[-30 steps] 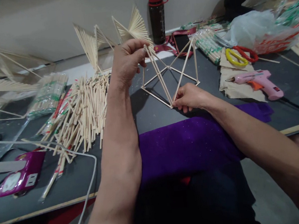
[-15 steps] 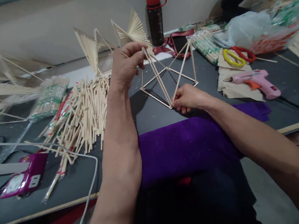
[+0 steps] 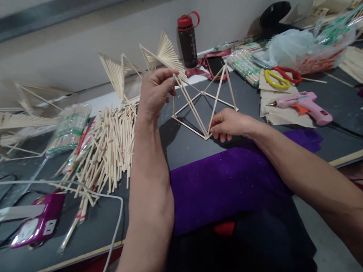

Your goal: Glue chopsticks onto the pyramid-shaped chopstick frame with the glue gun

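A frame of thin wooden sticks [image 3: 190, 128] stands on the dark table, with two raised peaks and joined base pieces. My left hand [image 3: 157, 89] pinches the top of its left peak between thumb and fingertips. Low at the front corner, my right hand [image 3: 227, 124] has its fingers closed on the stick ends where they meet. Two close sticks slope from the left peak down to that corner, and another rises from there to the right peak. The exact contact under the right fingertips is partly hidden.
Loose sticks [image 3: 105, 147] lie in a pile at left, near a purple power outlet [image 3: 45, 222]. Fanned stick pieces [image 3: 164, 54] and a bottle [image 3: 188, 43] stand behind. At right are a pink glue gun [image 3: 307, 103], scissors [image 3: 277, 79] and a plastic bag [image 3: 292, 50]. Purple cloth [image 3: 218, 183] covers the front edge.
The camera view has tilted up a little, so the table sits lower in the picture. Both hands keep their holds on the same two corners of the stick frame.
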`<state>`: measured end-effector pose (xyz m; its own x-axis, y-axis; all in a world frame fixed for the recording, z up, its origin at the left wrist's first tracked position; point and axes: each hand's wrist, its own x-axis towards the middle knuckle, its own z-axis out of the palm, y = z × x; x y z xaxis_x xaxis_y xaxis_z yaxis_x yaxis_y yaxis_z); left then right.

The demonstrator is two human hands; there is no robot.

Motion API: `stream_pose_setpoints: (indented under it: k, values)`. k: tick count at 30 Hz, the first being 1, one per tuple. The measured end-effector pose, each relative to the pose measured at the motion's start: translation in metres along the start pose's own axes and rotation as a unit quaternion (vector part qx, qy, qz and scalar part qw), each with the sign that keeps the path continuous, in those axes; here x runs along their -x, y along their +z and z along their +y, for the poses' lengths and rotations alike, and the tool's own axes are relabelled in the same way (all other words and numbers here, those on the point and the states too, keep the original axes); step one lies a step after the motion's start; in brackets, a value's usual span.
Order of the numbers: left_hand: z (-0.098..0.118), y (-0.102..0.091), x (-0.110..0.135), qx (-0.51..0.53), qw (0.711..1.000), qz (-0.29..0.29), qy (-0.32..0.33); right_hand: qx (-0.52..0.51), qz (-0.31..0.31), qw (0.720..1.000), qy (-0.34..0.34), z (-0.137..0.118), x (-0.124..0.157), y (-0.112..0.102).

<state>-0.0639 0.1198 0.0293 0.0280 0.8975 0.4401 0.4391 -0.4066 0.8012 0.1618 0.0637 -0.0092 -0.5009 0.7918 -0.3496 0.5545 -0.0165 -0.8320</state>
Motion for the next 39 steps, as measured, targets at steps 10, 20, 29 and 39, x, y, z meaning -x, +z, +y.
stream_pose_setpoints:
  k: [10,20,29,39]
  values:
    - [0.002,-0.005,0.005,0.019,0.998,-0.051,-0.005,0.124,-0.062,0.988,-0.069,-0.020,0.041,-0.029]
    - [0.013,-0.004,0.008,0.094,0.990,-0.094,-0.042,-0.042,0.134,0.951,-0.275,-0.073,0.002,-0.109]
    - [0.006,-0.002,0.007,0.102,0.989,-0.095,-0.052,0.062,-0.018,0.973,-0.222,-0.068,-0.060,-0.106]
    - [0.006,-0.002,0.009,0.117,0.985,-0.108,-0.071,-0.010,-0.024,0.966,-0.256,-0.065,-0.078,-0.093]
